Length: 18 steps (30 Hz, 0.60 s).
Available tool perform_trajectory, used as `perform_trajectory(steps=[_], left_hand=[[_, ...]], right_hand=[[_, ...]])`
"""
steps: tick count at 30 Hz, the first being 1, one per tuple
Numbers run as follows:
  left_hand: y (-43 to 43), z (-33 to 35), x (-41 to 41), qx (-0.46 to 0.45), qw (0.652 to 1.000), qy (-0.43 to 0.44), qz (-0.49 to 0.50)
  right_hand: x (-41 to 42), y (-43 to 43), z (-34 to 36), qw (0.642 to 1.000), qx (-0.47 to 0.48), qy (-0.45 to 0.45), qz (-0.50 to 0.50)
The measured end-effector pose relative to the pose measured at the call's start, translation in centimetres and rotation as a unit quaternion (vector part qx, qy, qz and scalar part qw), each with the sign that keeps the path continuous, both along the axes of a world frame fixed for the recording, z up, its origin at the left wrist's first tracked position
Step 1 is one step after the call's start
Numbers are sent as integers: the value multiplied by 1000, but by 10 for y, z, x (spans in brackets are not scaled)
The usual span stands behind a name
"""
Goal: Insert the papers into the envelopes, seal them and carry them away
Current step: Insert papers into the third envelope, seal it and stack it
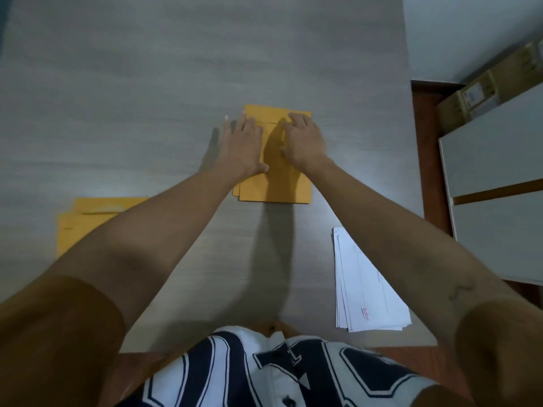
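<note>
A small stack of yellow-brown envelopes (276,183) lies in the middle of the grey table (147,83). My left hand (242,148) rests flat on the stack's left side, fingers straight and spread, partly over the table. My right hand (302,142) presses on the upper right part, its fingers bent down at the flap edge near the top. A second pile of yellow-brown envelopes (82,221) sits at the near left, partly hidden by my left forearm. A stack of white papers (367,289) with printed lines lies at the near right.
The table's right edge runs beside a reddish-brown floor strip (426,142). White cabinet panels (493,148) and cardboard boxes (482,86) stand to the right. A pale wall (458,30) is at the upper right.
</note>
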State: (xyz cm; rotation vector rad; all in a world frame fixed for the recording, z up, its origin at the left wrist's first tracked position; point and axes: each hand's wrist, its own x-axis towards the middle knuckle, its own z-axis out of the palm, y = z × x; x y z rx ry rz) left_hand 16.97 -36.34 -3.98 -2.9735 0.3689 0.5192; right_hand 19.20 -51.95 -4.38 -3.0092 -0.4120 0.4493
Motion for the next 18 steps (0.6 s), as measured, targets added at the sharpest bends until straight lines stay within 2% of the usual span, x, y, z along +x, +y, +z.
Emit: perform_trajectory(steps=[5, 11, 18], left_hand=[[29, 6, -47, -49, 996, -42, 58], [94, 6, -125, -98, 973, -57, 203], [174, 8, -216, -68, 927, -76, 360]], right_hand=[[-37, 16, 8, 999, 19, -32, -11], [-93, 64, 12, 997, 46, -52, 21], [-154, 147, 13, 989, 102, -49, 92]])
